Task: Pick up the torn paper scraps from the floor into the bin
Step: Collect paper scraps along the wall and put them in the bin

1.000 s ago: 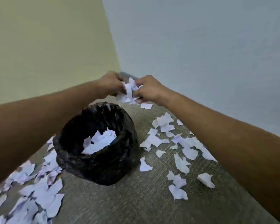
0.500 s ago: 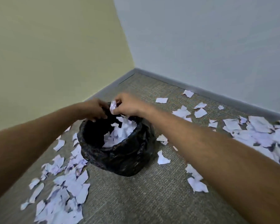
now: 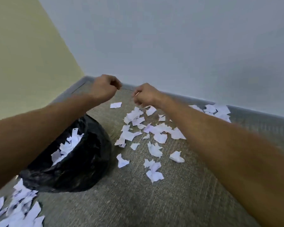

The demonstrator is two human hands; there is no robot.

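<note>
Both hands moved off bin (image 3: 82, 161) | left hand (image 3: 103, 89) clenched, empty | right hand (image 3: 144, 95) curled, grasp unclear

You're getting soft, even indoor light here with no harsh glare, and a faint grey shadow smudges the blue-grey wall (image 3: 187, 46) at upper right. The wide-angle lens bends things hard toward the edges, so your forearms balloon at the bottom corners and the skirting line curves. Sharpness isn't great: the scraps (image 3: 15, 210) at lower left smear into motion blur, both hands look a bit soft, and the black bin liner (image 3: 88, 161) only catches dull highlights on its wrinkles.
</note>
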